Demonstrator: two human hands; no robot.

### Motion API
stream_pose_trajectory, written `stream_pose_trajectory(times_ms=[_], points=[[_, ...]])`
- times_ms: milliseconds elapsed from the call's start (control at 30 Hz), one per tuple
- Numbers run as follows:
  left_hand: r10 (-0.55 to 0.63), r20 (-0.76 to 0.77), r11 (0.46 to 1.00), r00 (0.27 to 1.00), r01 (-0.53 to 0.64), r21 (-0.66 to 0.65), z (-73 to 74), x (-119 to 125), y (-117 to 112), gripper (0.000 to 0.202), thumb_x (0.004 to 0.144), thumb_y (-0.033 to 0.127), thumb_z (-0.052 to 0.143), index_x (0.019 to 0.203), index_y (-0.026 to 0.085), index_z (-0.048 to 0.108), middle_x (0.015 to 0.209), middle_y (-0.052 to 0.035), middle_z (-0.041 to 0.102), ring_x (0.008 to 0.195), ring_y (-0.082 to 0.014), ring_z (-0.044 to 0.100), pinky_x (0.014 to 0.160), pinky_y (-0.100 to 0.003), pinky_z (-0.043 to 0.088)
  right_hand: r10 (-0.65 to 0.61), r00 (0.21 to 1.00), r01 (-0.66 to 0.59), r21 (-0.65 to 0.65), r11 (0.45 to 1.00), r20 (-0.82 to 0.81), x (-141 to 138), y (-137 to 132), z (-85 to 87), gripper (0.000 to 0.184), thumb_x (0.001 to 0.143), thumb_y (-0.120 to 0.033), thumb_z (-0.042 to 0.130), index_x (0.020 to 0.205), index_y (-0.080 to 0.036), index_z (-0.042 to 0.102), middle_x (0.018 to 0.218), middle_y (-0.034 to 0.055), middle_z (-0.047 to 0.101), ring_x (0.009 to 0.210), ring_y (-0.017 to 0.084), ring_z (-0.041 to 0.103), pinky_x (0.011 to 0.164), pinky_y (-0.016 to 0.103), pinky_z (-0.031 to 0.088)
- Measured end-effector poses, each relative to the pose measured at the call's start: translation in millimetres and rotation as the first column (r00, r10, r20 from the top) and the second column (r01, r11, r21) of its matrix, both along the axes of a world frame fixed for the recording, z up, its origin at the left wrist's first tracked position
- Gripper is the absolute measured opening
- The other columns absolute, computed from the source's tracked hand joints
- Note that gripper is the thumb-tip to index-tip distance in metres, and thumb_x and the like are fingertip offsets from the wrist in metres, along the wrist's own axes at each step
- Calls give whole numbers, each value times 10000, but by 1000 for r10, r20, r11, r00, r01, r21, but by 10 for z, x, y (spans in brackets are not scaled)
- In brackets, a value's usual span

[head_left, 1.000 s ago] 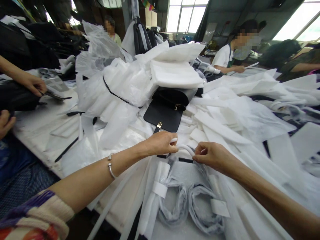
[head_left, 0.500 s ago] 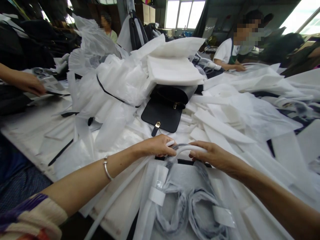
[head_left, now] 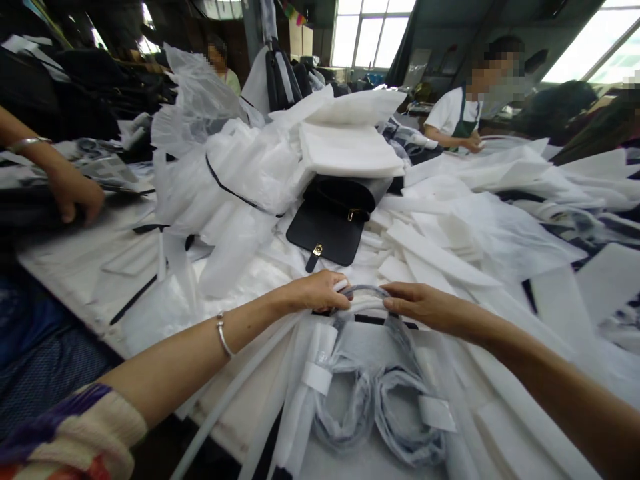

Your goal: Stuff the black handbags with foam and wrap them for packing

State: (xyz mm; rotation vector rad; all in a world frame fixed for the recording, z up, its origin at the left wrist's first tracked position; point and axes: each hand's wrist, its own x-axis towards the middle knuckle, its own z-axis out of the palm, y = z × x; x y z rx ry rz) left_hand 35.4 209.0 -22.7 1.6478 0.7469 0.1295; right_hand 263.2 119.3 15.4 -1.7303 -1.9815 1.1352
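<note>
My left hand (head_left: 318,291) and my right hand (head_left: 419,303) both grip a curved bag handle (head_left: 364,298) wrapped in white foam, one hand at each end. The handle belongs to a bag (head_left: 370,373) lying flat before me, covered in white wrapping, with two wrapped strap loops (head_left: 380,413) taped on its front. Both hands' fingers are curled shut around the handle. A silver bracelet (head_left: 223,335) sits on my left wrist.
A black flap handbag (head_left: 330,227) with a gold clasp lies just beyond my hands under stacked white foam sheets (head_left: 350,140). White wrapping covers the table. A co-worker's hand (head_left: 75,193) rests at the left; another person (head_left: 460,110) works at the far right.
My hands have pressed the handle's arch lower and flatter. The co-worker's hand at the left has shifted towards the table's edge.
</note>
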Motion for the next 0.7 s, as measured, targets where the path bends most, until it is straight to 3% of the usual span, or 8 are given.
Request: stream_pose_trajectory(times_ms=[67,167,267,333,433,567,700], points=[[-6,-2,1000,1000,6,-12,-6,-1,-2,189,671,251,638,832,182,565,502,89,433,394,-71,361,350,-169,262,-67,980,67,8,998,186,48,-37,6,436,827,-466,613,1180,-219,675,924,59,738,788,238,677,690,317,492],[-18,0,1000,1000,18,-15,62,-24,4,242,701,310,663,883,178,572,525,93,423,408,-65,343,364,-172,255,-114,883,40,170,985,455,35,-106,84,318,808,-388,639,1077,-236,718,790,57,733,747,258,681,646,318,452],[67,-7,997,998,-66,44,233,-115,11,262,799,404,585,921,173,565,542,88,400,432,-70,329,378,-175,235,-285,824,78,400,913,490,-26,-152,326,305,781,-384,676,1040,-225,701,750,61,719,706,266,672,623,329,436],[164,27,983,986,-166,80,387,-225,-5,221,860,371,484,914,168,554,533,78,395,453,-81,350,398,-178,246,-399,860,217,478,851,319,-77,-187,551,301,773,-447,684,965,-215,691,709,53,702,621,234,651,594,326,445],[246,236,956,940,-276,102,644,-443,-106,241,898,356,453,941,151,573,569,59,433,491,-79,382,443,-184,293,-384,920,385,384,840,-81,-226,-297,860,400,769,-574,659,901,-198,687,644,47,667,576,206,638,583,328,490],[240,490,914,838,-365,176,962,-724,-466,416,890,471,555,1138,149,643,909,-27,584,599,-59,459,532,-201,372,-222,845,341,170,924,-487,-670,-568,1057,552,648,-536,802,1039,-177,648,704,42,670,560,188,624,521,320,527],[248,494,909,833,-376,179,1119,-865,-1045,514,936,507,472,1330,191,562,1042,-49,562,560,-42,407,484,-208,318,-151,786,277,123,953,-600,-1230,-884,1007,474,640,-405,829,1007,-183,628,675,-7,640,569,154,606,504,267,521]])
